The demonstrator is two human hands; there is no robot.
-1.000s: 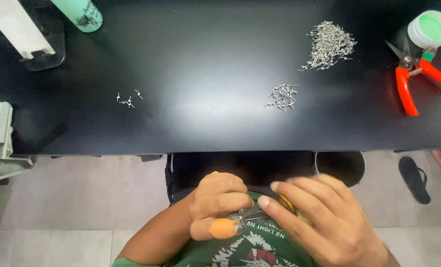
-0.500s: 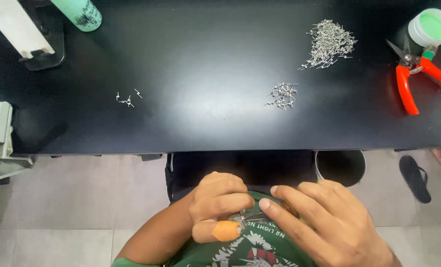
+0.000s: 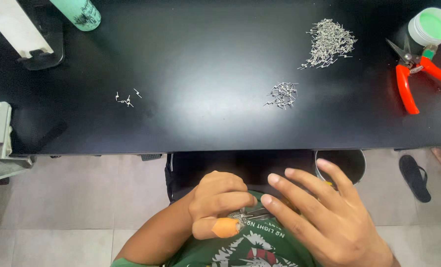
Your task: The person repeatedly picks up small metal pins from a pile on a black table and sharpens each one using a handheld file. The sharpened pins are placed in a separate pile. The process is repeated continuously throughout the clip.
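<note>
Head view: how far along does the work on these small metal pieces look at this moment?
Likely done: a few small metal pieces lie apart at the table's left. In hand: the left hand, with a bandaged thumb, pinches a small metal part in the lap, and the right hand meets it. Probably left: the big pile and the smaller pile. Red-handled cutters lie untouched.

Bright, even daylight from above; soft white glare across the glossy black bench [image 3: 205, 64]; the picture is sharp, with faint shadows.
</note>
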